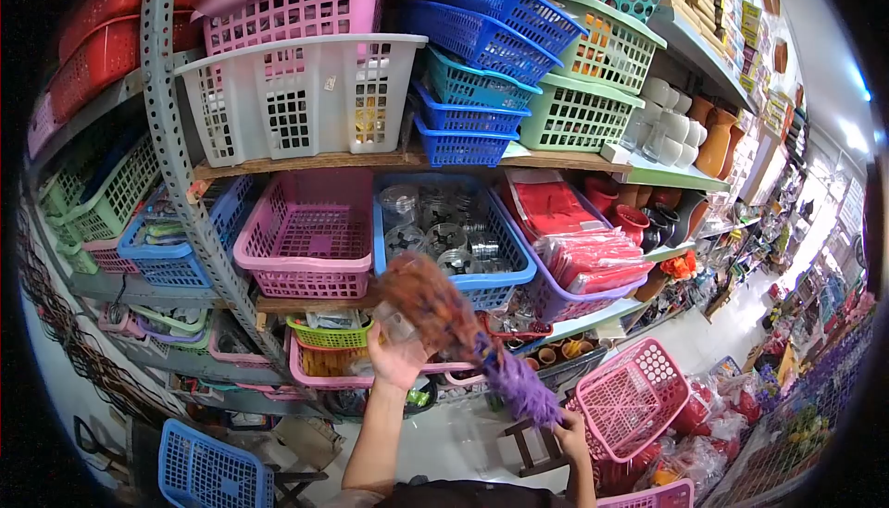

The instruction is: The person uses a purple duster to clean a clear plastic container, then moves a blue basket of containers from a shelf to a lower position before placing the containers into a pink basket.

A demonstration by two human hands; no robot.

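A long fluffy bundle, brown and orange at its upper end and purple at its lower end, stretches between my hands, blurred by motion. My left hand is at the upper part, its palm up, touching a small clear, whitish item whose shape is hard to make out. The purple end is gripped in my right hand. Just beyond the bundle, a blue basket of clear round containers sits on the shelf, beside an empty pink basket.
Shelves with stacked baskets rise ahead, behind a perforated metal post. A purple basket holds red packets. On the lower right is a pink basket near bagged goods; a blue basket stands lower left.
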